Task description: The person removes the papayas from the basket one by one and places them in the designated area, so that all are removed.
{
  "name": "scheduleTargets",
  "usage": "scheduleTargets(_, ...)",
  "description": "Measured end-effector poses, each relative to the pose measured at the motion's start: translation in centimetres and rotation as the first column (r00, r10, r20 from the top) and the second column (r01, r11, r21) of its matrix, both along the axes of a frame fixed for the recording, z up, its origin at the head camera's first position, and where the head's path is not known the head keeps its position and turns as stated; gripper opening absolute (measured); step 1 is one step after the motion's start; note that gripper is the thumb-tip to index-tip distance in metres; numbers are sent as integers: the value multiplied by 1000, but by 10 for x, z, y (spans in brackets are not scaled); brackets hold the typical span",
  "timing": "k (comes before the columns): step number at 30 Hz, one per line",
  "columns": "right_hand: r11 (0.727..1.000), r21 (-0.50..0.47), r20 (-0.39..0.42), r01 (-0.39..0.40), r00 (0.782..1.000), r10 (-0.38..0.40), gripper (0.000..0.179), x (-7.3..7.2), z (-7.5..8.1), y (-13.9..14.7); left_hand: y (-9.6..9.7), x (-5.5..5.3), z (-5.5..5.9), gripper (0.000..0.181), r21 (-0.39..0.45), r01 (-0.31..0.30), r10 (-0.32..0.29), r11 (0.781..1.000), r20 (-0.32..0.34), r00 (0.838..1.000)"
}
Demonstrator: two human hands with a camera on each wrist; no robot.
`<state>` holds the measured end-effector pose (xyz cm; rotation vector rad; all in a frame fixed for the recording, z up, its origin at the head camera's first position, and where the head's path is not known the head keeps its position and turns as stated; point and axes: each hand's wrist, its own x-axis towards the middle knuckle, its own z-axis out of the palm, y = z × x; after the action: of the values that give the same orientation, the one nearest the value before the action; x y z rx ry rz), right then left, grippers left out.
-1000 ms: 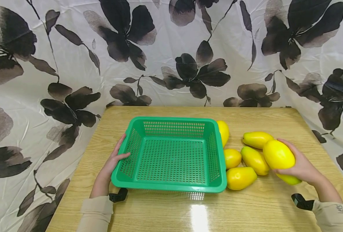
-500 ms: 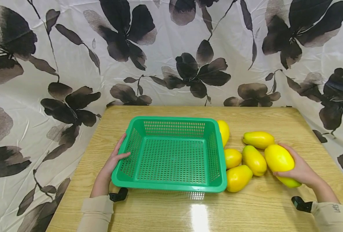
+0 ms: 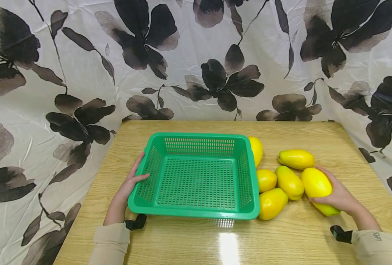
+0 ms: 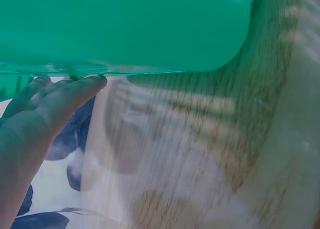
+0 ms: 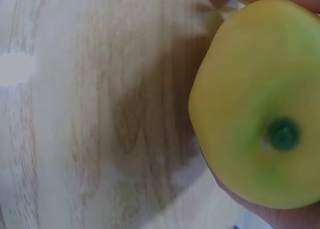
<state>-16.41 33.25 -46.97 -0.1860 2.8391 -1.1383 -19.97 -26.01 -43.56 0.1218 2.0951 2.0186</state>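
Note:
My left hand (image 3: 128,187) grips the left side of a green plastic basket (image 3: 196,213), thumb over the rim and fingers along the outer wall. In the left wrist view the fingers (image 4: 60,106) show below the basket's edge (image 4: 125,34). At the right, my right hand (image 3: 339,195) holds a yellow mango (image 3: 316,183) with a green end, its thumb across the near side. The right wrist view shows that mango's green stem end (image 5: 284,134) up close. Whether it touches the table is unclear. Beside it lies another mango (image 3: 289,183), with one more mango (image 3: 296,159) behind.
Against the basket's right side lie a front mango (image 3: 273,204), a small mango (image 3: 266,180) and a partly hidden back mango (image 3: 256,151). The wooden table (image 3: 182,243) ends at a floral cloth (image 3: 196,66) behind.
My right hand has lowered the mango slightly and drawn it a little left. The front mango has turned and the one beside the hand has shifted slightly. The left hand and basket stay put.

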Motion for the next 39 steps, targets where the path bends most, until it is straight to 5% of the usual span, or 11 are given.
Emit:
scheduleTargets(26, 999, 10, 66, 36, 997, -37, 102, -1, 0, -2, 1, 1, 2, 68, 33, 2, -2, 999, 17, 1000)
scheduleTargets(35, 997, 38, 112, 65, 991, -69, 98, 4, 9, -1, -1, 0, 3, 67, -19, 13, -13, 1000, 19, 1000)
scheduleTargets(39, 997, 33, 107, 68, 992, -71, 97, 4, 6, 5, -4, 1, 2, 66, 26, 8, -9, 1000, 34, 999)
